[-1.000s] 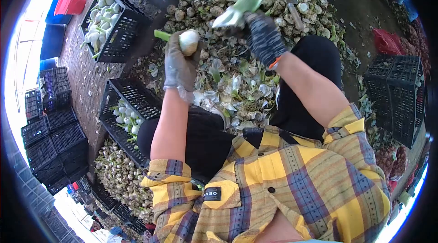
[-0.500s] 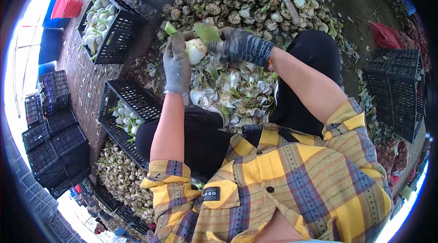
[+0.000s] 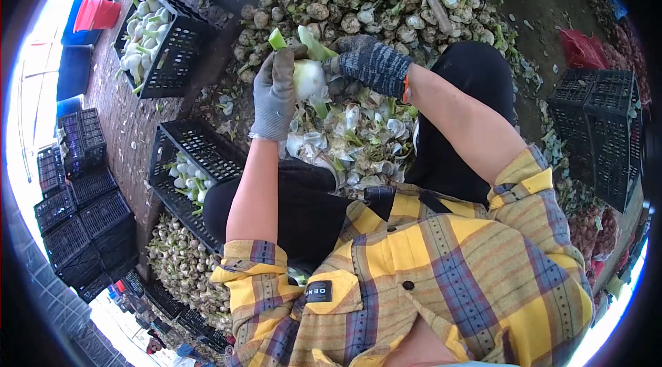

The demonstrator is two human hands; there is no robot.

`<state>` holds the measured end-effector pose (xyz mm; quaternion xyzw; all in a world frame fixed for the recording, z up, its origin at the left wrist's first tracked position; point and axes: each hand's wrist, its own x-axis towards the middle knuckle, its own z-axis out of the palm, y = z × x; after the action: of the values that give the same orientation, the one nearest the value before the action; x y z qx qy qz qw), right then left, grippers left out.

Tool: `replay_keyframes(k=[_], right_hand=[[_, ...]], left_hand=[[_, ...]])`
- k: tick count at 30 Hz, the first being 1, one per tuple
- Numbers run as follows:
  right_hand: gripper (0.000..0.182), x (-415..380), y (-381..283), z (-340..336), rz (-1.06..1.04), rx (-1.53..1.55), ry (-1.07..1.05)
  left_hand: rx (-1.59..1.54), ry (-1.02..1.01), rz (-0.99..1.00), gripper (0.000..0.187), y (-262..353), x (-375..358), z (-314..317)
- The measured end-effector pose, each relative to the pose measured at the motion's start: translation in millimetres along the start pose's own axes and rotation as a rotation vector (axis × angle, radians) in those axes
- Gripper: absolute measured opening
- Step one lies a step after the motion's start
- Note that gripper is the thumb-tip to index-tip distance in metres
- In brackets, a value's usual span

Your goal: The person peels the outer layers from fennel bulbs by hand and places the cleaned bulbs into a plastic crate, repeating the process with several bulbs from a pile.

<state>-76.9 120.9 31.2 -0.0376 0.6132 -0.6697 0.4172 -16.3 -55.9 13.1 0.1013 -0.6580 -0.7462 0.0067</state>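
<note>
Both my hands wear grey work gloves. My left hand [image 3: 274, 91] is closed around a white garlic bulb [image 3: 309, 79], and a cut green stem [image 3: 277, 38] sticks up above my fingers. At the bulb's right side my right hand [image 3: 365, 60] is closed on a pale green strip of outer skin [image 3: 316, 46], which stands up between the hands. Some loose skin hangs under the bulb. The fingertips of my right hand are partly hidden. Beyond the hands lies a heap of unpeeled garlic bulbs [image 3: 348, 1], with a knife [image 3: 436, 5] resting on top.
Peeled skins [image 3: 352, 139] litter the ground between my legs. Black crates with white bulbs stand at left, one farther off [image 3: 176, 56] and one by my knee [image 3: 196, 143]. Another bulb heap [image 3: 179, 256] lies lower left. A black crate [image 3: 596, 136] stands at right.
The green strip, blurred and tipped leftward before, now stands longer and paler beside the bulb. My right hand has shifted slightly, and more of the bulb's white side shows.
</note>
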Motion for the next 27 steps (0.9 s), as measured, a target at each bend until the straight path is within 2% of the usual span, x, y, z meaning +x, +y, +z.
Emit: replay_keyframes(k=[3, 6, 7, 9, 10, 12, 13, 16, 17, 20, 23, 26, 27], right_hand=[[0.028, 2, 0, 1, 0.103, 0.096, 0.044], [0.029, 12, 6, 2, 0.017, -0.182, 0.014], [0.034, 4, 6, 9, -0.029, 0.002, -0.023], [0.037, 16, 16, 3, -0.159, -0.293, 0.067], [0.038, 20, 19, 1, -0.225, -0.443, 0.111], [0.038, 10, 13, 3, -0.15, -0.353, 0.166], [0.038, 5, 8, 7, -0.112, -0.305, 0.193], [0.037, 22, 16, -9, -0.221, -0.547, 0.489], [0.04, 26, 25, -12, -0.221, -0.297, 0.426], [0.044, 40, 38, -24, -0.172, -0.718, 0.467], [0.051, 30, 24, -18, -0.142, -0.852, 0.32], [0.056, 39, 37, -9, -0.434, -0.609, 0.129], [0.053, 37, 29, -4, -0.286, -0.521, 0.071]], left_hand=[[0.011, 0.017, 0.021, 0.047, -3, 1, -2], [-0.12, -0.024, -0.046, 0.048, 0, 1, -4], [-0.077, 0.003, 0.007, 0.048, -6, 2, -2], [0.012, 0.058, 0.109, 0.049, -19, 3, 2], [0.041, 0.081, 0.036, 0.05, -19, 3, 2], [0.099, 0.128, -0.112, 0.053, -17, 2, 1], [0.024, 0.137, -0.149, 0.05, -20, 4, -2], [-0.075, 0.203, -0.169, 0.045, -12, 9, -5], [-0.016, 0.218, -0.168, 0.043, -7, 9, -4], [-0.108, 0.134, -0.179, 0.044, -3, 9, -4], [-0.136, 0.118, -0.135, 0.048, 3, 7, -4], [-0.015, 0.136, -0.02, 0.052, 2, 1, -2], [-0.001, 0.13, -0.017, 0.052, 1, 0, 0]])
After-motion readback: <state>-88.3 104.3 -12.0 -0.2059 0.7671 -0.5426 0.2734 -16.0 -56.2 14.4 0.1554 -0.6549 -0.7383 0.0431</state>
